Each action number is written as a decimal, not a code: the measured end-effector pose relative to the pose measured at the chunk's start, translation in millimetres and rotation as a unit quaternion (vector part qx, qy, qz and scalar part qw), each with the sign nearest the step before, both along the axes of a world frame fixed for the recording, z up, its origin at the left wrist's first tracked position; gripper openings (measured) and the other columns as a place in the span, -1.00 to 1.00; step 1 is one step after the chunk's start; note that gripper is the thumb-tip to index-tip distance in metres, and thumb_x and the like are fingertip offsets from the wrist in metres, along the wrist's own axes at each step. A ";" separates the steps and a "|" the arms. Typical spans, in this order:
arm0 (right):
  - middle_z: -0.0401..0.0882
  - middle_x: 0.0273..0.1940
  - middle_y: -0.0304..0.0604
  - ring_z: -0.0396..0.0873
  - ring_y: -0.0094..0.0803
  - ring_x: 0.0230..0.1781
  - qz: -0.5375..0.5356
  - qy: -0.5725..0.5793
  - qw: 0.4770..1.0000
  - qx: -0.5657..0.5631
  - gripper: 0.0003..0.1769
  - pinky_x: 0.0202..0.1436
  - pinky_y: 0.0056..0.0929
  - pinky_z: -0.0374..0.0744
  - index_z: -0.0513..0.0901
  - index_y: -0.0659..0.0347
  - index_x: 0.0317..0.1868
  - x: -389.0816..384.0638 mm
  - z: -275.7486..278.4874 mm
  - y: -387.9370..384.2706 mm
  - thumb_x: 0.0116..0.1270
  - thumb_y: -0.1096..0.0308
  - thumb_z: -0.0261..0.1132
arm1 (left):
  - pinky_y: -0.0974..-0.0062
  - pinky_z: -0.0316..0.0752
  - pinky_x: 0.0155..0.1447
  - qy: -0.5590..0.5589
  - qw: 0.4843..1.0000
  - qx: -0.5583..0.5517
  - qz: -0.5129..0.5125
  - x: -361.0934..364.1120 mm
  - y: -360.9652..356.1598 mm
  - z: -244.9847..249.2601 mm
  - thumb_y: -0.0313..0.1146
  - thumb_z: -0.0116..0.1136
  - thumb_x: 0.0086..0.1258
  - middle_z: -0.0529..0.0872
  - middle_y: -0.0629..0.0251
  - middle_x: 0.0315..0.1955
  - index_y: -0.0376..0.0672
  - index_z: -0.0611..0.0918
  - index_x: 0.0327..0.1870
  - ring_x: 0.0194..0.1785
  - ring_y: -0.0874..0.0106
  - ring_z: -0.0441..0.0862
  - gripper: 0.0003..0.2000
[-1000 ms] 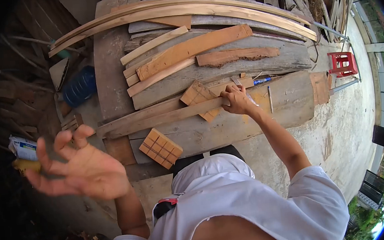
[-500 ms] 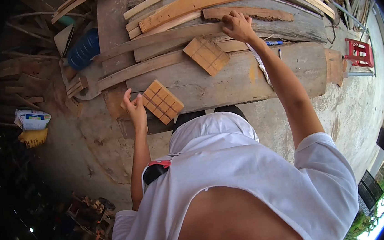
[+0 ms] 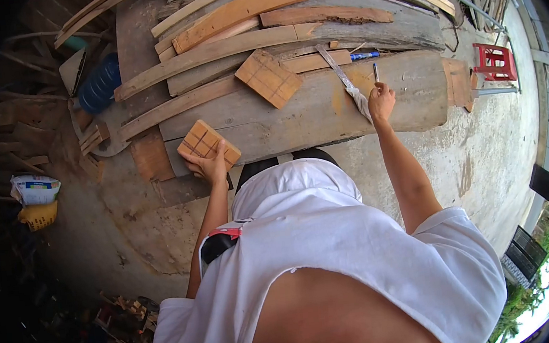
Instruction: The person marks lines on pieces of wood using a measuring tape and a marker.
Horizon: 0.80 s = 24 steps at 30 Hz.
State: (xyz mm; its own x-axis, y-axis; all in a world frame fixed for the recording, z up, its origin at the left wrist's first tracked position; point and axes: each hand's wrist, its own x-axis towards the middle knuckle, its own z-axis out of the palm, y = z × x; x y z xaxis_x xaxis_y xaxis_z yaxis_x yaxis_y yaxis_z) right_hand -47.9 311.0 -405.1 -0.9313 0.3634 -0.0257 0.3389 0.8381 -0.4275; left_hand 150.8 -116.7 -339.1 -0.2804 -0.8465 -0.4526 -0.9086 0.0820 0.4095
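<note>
Orange-brown wood scored with a grid of lines makes up the small square block (image 3: 201, 142) that the left hand (image 3: 213, 168) grasps, its fingers wrapped over the near edge. The block lies flat at the near left corner of the counter (image 3: 296, 120), a thick grey slab of weathered timber, and is turned so that one corner points away from the person.

The right hand (image 3: 380, 100) is clenched well to the right, over the right part of the same slab. It grips the near end of a thin pencil (image 3: 375, 72), which points towards the far side. Just left of this hand a flat metal ruler (image 3: 336, 67) lies slanted across the slab, and its near end is whitish and touches the hand's side.

A second gridded block (image 3: 269, 78) rests farther back near the middle of the counter, well apart from the first. It lies between two long curved wooden strips: one (image 3: 212, 53) on its far side and another (image 3: 177, 105) running to its left. A blue pen (image 3: 365, 55) lies beyond the ruler's far end. An orange plank (image 3: 253, 6) sits among grey boards at the far edge.

On the ground to the left stand a blue water jug (image 3: 98, 85) and, nearer, a white sack (image 3: 34, 189) above a yellow one (image 3: 37, 216). A red plastic stool (image 3: 492, 63) stands on the concrete at the far right.
</note>
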 end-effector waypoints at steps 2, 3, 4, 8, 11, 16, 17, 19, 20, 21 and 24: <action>0.59 0.02 0.07 0.56 0.09 0.06 -0.006 -0.035 0.999 0.011 -0.67 0.18 -0.03 0.52 0.67 0.01 0.10 17.1 -11.3 29.7 0.36 0.22 0.24 | -0.09 0.15 0.56 -0.007 0.995 -0.064 -0.073 -8.8 9.7 7.5 0.12 0.63 -0.04 -0.08 -0.11 0.56 0.20 -0.23 0.68 0.58 -0.22 -0.04 0.37; 0.59 0.02 0.07 0.56 0.09 0.06 -0.014 -0.032 0.999 0.013 -0.67 0.18 -0.03 0.52 0.67 0.01 0.10 20.8 -17.3 38.6 0.36 0.22 0.24 | -0.09 0.15 0.56 -0.004 0.995 -0.062 -0.080 -10.2 11.6 5.8 0.12 0.63 -0.04 -0.08 -0.11 0.56 0.20 -0.23 0.68 0.58 -0.22 -0.04 0.37; 0.60 -0.01 0.07 0.57 0.08 0.03 0.000 -0.017 1.000 0.016 -0.67 0.15 -0.02 0.53 0.68 0.05 0.09 21.8 -21.3 43.9 0.34 0.23 0.28 | -0.10 0.22 0.51 -0.008 0.996 -0.059 -0.065 -8.0 7.5 -3.1 0.08 0.65 -0.05 -0.07 -0.12 0.55 0.25 -0.25 0.67 0.52 -0.21 0.08 0.38; 0.62 -0.06 0.06 0.58 0.05 -0.02 0.015 0.048 0.999 -0.009 -0.66 0.09 -0.02 0.54 0.69 0.14 0.04 2.5 -25.2 43.8 0.27 0.26 0.41 | -0.11 0.29 0.45 -0.041 0.997 -0.047 -0.037 -13.1 2.1 -8.2 -0.05 0.64 -0.04 0.00 -0.13 0.50 0.34 -0.26 0.66 0.45 -0.17 0.21 0.35; 0.61 -0.06 0.08 0.58 0.07 -0.04 0.040 0.049 0.998 -0.022 -0.70 0.08 -0.04 0.55 0.68 0.17 -0.03 -27.0 -37.2 40.3 0.25 0.29 0.43 | -0.09 0.26 0.47 -0.036 0.991 -0.057 -0.116 -12.4 6.9 6.2 -0.15 0.61 -0.03 0.06 -0.11 0.50 0.38 -0.19 0.66 0.48 -0.15 0.20 0.30; 0.62 -0.10 0.09 0.59 0.11 -0.06 0.102 0.021 0.993 0.049 -0.79 0.06 0.00 0.56 0.63 0.20 -0.14 -44.7 -44.8 31.6 0.29 0.29 0.36 | -0.07 0.20 0.51 0.020 0.873 -0.097 -0.477 -13.1 19.3 20.9 -0.29 0.54 -0.10 0.13 -0.03 0.51 0.38 0.02 0.65 0.49 -0.12 0.21 0.20; 0.62 -0.10 0.10 0.60 0.11 -0.08 0.106 0.020 0.992 0.063 -0.80 0.04 0.00 0.57 0.63 0.21 -0.14 -42.4 -40.5 30.5 0.31 0.28 0.32 | -0.05 0.17 0.53 0.022 0.820 -0.085 -0.566 -18.1 23.5 25.6 -0.34 0.52 -0.11 0.14 0.00 0.52 0.39 0.10 0.64 0.50 -0.11 0.21 0.17; 0.62 -0.10 0.11 0.60 0.11 -0.10 0.119 0.023 0.990 0.079 -0.80 0.02 0.01 0.57 0.62 0.21 -0.14 -41.6 -30.4 30.3 0.33 0.28 0.28 | -0.04 0.15 0.54 0.036 0.784 -0.090 -0.613 -32.9 25.6 24.9 -0.37 0.49 -0.12 0.14 0.01 0.53 0.40 0.15 0.62 0.51 -0.09 0.20 0.14; 0.62 -0.10 0.12 0.61 0.12 -0.12 0.114 0.014 0.992 0.053 -0.80 -0.01 0.02 0.58 0.60 0.22 -0.12 -40.3 -27.1 29.4 0.35 0.28 0.25 | -0.02 0.14 0.56 0.047 0.743 -0.093 -0.661 -39.6 24.4 24.0 -0.41 0.47 -0.12 0.14 0.02 0.53 0.41 0.20 0.61 0.52 -0.07 0.19 0.11; 0.62 -0.10 0.12 0.61 0.14 -0.14 0.110 0.004 0.994 0.025 -0.80 -0.03 0.04 0.58 0.58 0.22 -0.10 -38.9 -24.6 25.7 0.37 0.29 0.21 | -0.02 0.14 0.56 0.044 0.748 -0.097 -0.655 -46.2 23.3 23.1 -0.41 0.47 -0.12 0.14 0.02 0.53 0.41 0.20 0.61 0.52 -0.07 0.19 0.11; 0.59 -0.02 0.14 0.62 0.19 -0.12 0.102 0.068 0.992 -0.011 -0.75 -0.05 0.08 0.59 0.52 0.21 0.00 -30.8 -24.9 16.6 0.39 0.30 0.18 | 0.00 0.11 0.58 0.040 0.736 -0.082 -0.671 -57.2 25.2 26.5 -0.45 0.46 -0.11 0.15 0.02 0.54 0.45 0.20 0.61 0.55 -0.03 0.17 0.11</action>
State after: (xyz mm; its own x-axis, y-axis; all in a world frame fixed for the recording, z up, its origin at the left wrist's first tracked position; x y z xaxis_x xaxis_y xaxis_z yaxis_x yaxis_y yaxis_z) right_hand -78.7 327.6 -429.9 -0.9807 0.1677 0.1001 0.1006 0.8730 -0.4772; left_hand 93.6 -91.5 -312.6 -0.9340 0.1753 -0.3114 0.0620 0.9377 0.3419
